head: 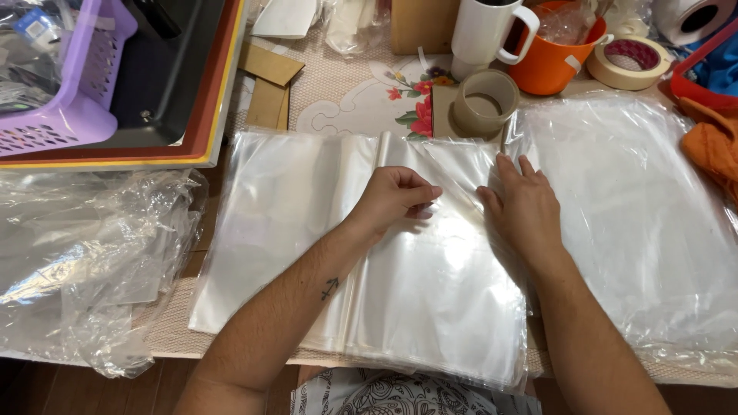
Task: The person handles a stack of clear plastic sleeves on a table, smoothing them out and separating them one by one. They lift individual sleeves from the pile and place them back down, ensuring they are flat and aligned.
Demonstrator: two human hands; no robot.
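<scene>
The left hand [396, 196] is loosely curled at the middle of the frame, its fingertips pinching the top sheet of a stack of clear plastic bags [430, 307] that lies flat on the tabletop [338, 92]. The right hand [523, 207] lies just beside it, open and flat, fingers together and palm pressed down on the same stack near its right edge. The stack fills the centre and lower middle of the frame.

A second spread of clear plastic sheets [638, 223] lies at the right, its edge touching the first stack. Crumpled clear plastic wrapping [92, 261] sits at the lower left. At the upper left a lilac slotted basket [69, 84] rests in a dark tray with a red and yellow rim [219, 100]. Along the top stand a white mug [488, 34], an orange cup [550, 65], a brown tape roll [484, 104] and a cream tape roll [630, 61]. An orange cloth [711, 146] lies at the right edge.
</scene>
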